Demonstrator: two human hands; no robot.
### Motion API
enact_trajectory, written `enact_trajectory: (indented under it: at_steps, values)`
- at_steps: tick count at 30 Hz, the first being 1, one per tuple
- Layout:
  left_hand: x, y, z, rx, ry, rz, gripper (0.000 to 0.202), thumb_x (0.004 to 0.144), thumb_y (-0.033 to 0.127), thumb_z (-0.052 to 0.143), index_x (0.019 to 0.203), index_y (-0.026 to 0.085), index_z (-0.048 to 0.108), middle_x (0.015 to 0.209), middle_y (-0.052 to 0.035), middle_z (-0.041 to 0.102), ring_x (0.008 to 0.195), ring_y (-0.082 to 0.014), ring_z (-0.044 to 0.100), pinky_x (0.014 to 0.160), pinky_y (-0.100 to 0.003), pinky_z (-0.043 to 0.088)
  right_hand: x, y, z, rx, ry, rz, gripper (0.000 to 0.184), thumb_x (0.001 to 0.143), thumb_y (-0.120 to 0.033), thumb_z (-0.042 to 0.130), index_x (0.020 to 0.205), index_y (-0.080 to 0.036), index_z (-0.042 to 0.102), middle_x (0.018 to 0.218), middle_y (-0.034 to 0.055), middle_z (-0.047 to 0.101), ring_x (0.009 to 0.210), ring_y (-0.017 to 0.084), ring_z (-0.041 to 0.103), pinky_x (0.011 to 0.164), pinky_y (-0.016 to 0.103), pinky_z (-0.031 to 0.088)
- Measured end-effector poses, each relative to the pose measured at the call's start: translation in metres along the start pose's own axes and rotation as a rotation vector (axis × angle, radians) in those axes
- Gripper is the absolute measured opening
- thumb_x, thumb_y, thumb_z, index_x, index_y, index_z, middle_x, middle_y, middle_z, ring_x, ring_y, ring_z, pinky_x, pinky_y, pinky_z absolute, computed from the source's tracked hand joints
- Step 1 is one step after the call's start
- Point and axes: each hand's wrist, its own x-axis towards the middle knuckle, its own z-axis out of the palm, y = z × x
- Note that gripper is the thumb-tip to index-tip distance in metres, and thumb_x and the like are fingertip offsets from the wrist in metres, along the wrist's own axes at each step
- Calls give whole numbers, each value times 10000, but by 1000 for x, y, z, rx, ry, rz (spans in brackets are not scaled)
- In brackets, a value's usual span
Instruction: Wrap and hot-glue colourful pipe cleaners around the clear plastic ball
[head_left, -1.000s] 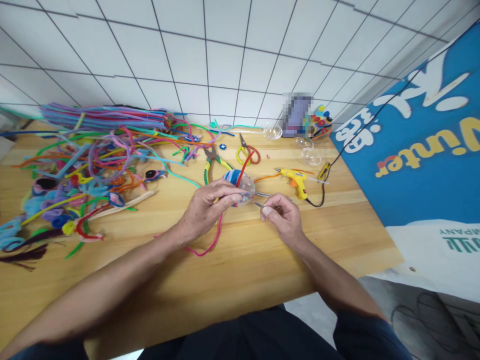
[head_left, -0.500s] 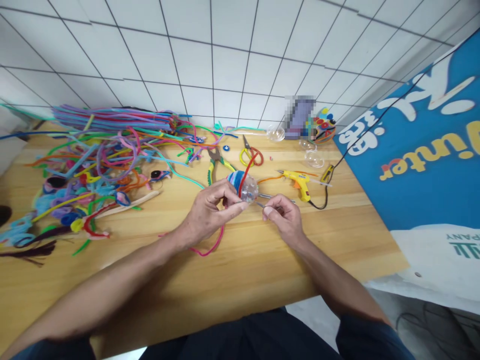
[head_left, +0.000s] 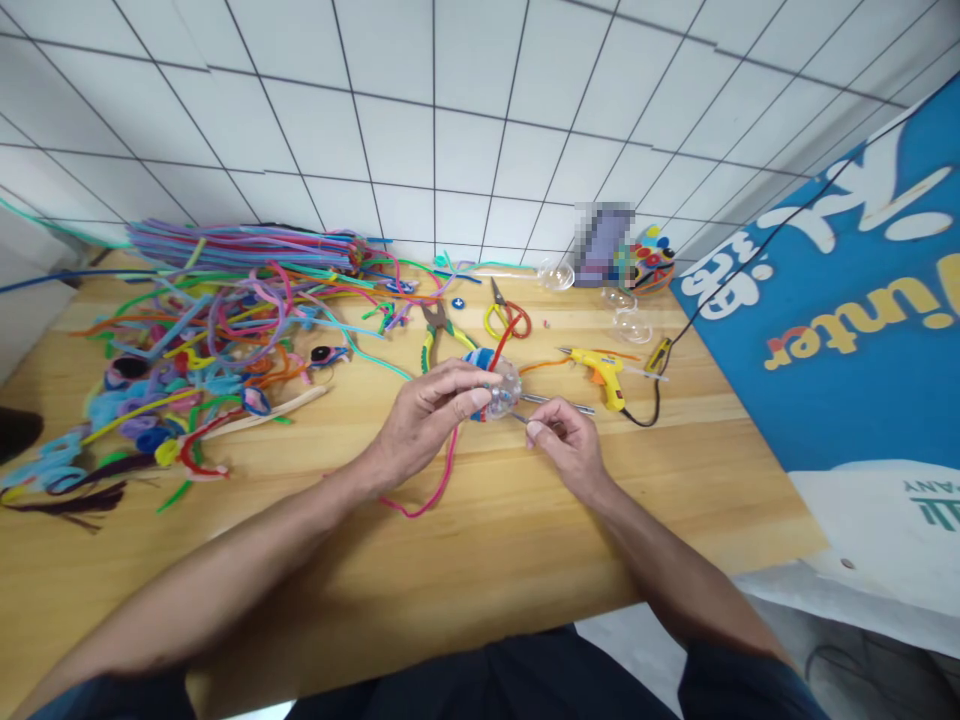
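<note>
My left hand (head_left: 427,415) is closed around a clear plastic ball (head_left: 504,392) partly wrapped in blue, white and red pipe cleaner. A red pipe cleaner (head_left: 504,345) sticks up from it, and a pink pipe cleaner (head_left: 442,485) trails on the table below. My right hand (head_left: 566,435) pinches a thin, dark, pointed tool (head_left: 519,416) whose tip is at the ball's lower right side; its exact kind is too small to tell. Just behind the right hand lies a slim silver rod (head_left: 562,402). The left fingers hide part of the ball.
On the wooden table (head_left: 525,540), a tangle of pipe cleaners (head_left: 217,330) covers the left. Pliers (head_left: 439,330), scissors (head_left: 506,315) and a yellow glue gun (head_left: 600,372) with a black cord lie beyond my hands. Clear half-balls (head_left: 632,326) stand at the back, near the tiled wall (head_left: 465,150).
The left thumb and fingers have shifted on the ball, which has turned slightly. The thin tool stays by its lower right side. The whole view has moved a little.
</note>
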Motion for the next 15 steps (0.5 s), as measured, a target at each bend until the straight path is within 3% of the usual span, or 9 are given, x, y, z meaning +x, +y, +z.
enact_trajectory:
  at_steps: [5, 8, 11, 15]
  values:
    - [0, -1, 2, -110, -6, -47, 315, 952, 523, 867, 1157, 284, 889, 1093, -63, 840, 906, -168, 757, 767, -266, 608, 1, -1, 0, -4, 2, -12, 213, 887, -398, 756, 782, -242, 656, 632, -30, 679, 565, 139, 574, 570, 268, 452]
    - [1, 2, 4, -147, 23, -118, 345, 901, 572, 900, 949, 230, 888, 880, -44, 822, 750, -141, 702, 698, -253, 571, 1, 0, 0, -6, 2, -8, 211, 886, -404, 760, 789, -241, 667, 631, -28, 685, 570, 144, 587, 571, 270, 463]
    - [1, 4, 4, -179, 59, -217, 498, 862, 656, 898, 743, 184, 796, 685, -18, 728, 602, -112, 576, 601, -245, 492, 1, 1, -1, -10, 1, -6, 210, 887, -404, 762, 790, -242, 670, 637, -26, 691, 572, 145, 589, 572, 272, 469]
    - [1, 3, 3, -188, 82, -276, 614, 912, 754, 791, 710, 176, 752, 638, -16, 664, 573, -111, 524, 575, -256, 437, 0, 0, -1, -5, 0, -6, 217, 891, -409, 755, 783, -244, 663, 638, -25, 687, 567, 144, 586, 569, 271, 469]
